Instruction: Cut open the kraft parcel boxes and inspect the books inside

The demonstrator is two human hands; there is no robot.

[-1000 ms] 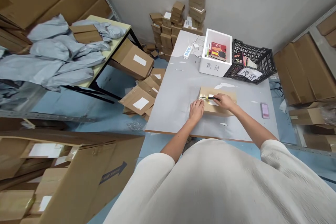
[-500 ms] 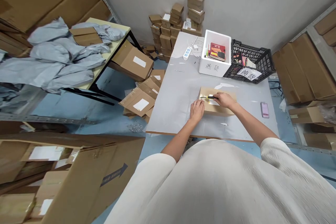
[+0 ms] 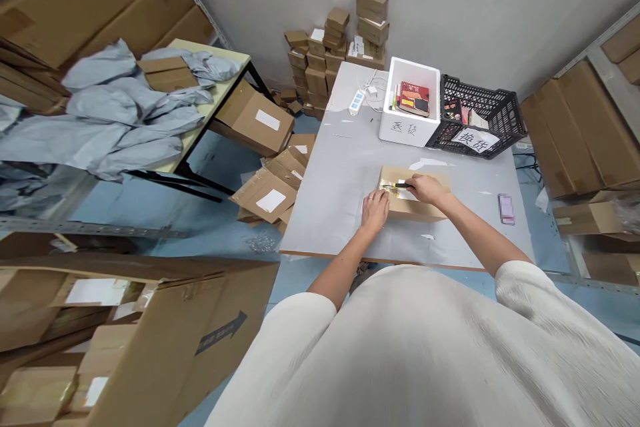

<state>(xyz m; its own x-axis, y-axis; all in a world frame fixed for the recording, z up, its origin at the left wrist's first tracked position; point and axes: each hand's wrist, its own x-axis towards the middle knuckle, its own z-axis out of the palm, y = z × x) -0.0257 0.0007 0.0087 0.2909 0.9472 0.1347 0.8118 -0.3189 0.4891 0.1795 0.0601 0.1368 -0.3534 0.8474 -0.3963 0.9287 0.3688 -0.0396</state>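
A closed cardboard box (image 3: 417,212) lies on the grey table (image 3: 330,180) near its front edge. My right hand (image 3: 425,188) is closed round a black and yellow cutter (image 3: 401,185), its tip over the taped left end of the box top. My left hand (image 3: 375,209) rests against the box's left front corner; its fingers lie on the cardboard and hold no separate item. A white label shows partly under the cutter.
Behind the box stand a white foam box (image 3: 407,132) and a black crate (image 3: 505,117), both with items inside. A phone (image 3: 506,209) lies at right, a power strip (image 3: 357,102) at back left. Cartons (image 3: 270,200) lie on the floor left of the table.
The view has shifted slightly. Both hands stay almost in the same place on the box, with the cutter still in my right hand.
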